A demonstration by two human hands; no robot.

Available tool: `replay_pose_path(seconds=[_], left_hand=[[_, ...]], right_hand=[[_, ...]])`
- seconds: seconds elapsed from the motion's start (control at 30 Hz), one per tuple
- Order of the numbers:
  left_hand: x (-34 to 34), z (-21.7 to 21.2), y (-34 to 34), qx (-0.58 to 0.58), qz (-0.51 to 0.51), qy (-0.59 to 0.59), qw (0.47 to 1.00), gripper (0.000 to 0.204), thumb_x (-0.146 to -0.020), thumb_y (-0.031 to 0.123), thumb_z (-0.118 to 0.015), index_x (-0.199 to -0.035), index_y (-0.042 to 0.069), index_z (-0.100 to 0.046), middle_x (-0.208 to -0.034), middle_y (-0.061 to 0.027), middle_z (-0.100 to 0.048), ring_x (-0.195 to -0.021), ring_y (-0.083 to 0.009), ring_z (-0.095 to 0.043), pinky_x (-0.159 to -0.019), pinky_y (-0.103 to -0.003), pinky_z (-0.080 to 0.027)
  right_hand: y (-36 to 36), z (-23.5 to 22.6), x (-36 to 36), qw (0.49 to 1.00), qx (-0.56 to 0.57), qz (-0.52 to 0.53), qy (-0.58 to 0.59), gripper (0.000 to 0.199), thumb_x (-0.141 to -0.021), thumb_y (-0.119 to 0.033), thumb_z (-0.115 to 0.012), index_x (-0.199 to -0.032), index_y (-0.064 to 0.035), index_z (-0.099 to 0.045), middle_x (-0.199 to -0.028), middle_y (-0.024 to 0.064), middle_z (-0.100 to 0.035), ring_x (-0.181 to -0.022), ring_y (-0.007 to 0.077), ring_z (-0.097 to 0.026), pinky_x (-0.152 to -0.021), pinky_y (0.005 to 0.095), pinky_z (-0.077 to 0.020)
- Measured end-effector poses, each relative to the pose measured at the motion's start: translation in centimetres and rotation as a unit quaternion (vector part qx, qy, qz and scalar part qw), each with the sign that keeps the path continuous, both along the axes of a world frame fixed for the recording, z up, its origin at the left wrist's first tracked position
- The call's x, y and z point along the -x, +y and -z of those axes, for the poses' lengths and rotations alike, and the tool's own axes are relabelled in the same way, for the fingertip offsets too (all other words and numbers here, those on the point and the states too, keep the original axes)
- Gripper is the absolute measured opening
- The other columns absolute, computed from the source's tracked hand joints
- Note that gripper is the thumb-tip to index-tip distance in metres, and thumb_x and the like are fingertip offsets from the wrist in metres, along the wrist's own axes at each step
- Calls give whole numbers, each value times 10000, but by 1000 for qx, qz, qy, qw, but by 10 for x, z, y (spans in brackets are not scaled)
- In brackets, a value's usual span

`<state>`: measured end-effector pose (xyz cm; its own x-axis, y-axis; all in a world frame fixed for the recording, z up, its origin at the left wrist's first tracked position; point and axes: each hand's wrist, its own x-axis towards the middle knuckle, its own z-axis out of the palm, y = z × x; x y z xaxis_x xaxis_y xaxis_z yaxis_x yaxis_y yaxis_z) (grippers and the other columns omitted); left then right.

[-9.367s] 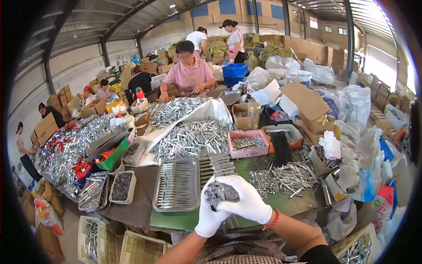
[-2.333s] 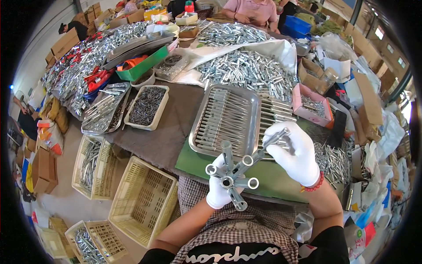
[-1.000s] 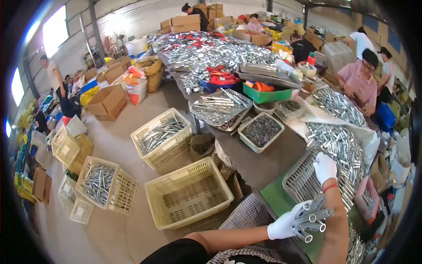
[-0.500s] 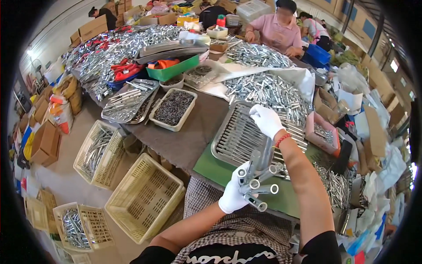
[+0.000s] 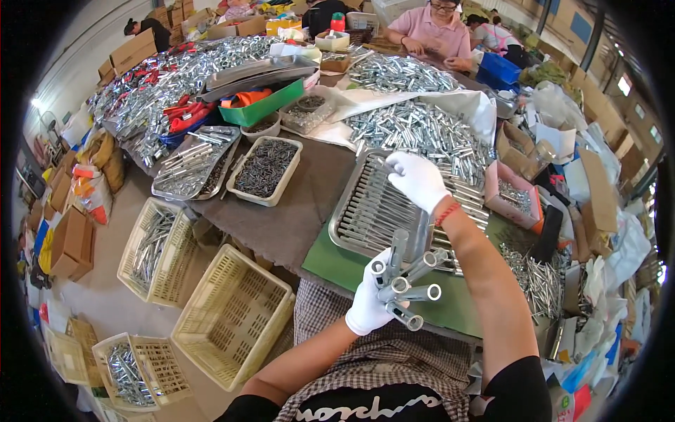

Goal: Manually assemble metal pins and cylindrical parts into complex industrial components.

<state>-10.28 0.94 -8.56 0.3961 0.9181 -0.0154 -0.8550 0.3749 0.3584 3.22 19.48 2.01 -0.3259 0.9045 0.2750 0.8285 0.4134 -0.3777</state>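
Several shiny grey metal tubes (image 5: 408, 285) fanned, open-ended, left hand (image 5: 370, 306)

Brown cardboard boxes (image 5: 130, 50) stand at the far left edge of the long table. More brown cardboard boxes (image 5: 69, 243) sit on the floor, left. Tan cardboard boxes (image 5: 594, 204) lean right.

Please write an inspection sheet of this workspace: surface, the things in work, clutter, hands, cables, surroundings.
Surface: green mat on a dark table.
Things in work: bundle of metal tubes; steel tray of ridged rows.
Clutter: heap of tubes; white tub of dark small parts; green bin.
Hands: both gloved; left hand grips the bundle, right hand reaches over the tray.
Cables: nothing seen.
Surroundings: yellow baskets on the floor; a person in pink across the table.
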Motion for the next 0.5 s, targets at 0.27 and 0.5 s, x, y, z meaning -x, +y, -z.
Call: replay_pose_path(seconds=[0.27, 0.5], left_hand=[[7, -5, -2, -244, -88, 302, 917, 830, -724, -36, -700, -1427, 58, -270, -1179, -56, -496, -932, -119, -546, -755, -263, -512], [6, 4, -2, -220, -126, 334, 908, 911, -655, 53, -767, -1419, 47, -271, -1260, -85, -472, -1086, -185, -516, -926, -340, -440]], right_hand=[[-126, -122, -13, 855, 44, -133, 499, 676, -816, 17, -595, -1438, -43, -337, -915, 73, -593, -767, 127, -597, -674, 260, -531], [-172, -119, -16, 879, -17, -70, 472, 676, -766, 20, -522, -1407, -22, -312, -903, 105, -587, -679, 139, -598, -645, 235, -534]])
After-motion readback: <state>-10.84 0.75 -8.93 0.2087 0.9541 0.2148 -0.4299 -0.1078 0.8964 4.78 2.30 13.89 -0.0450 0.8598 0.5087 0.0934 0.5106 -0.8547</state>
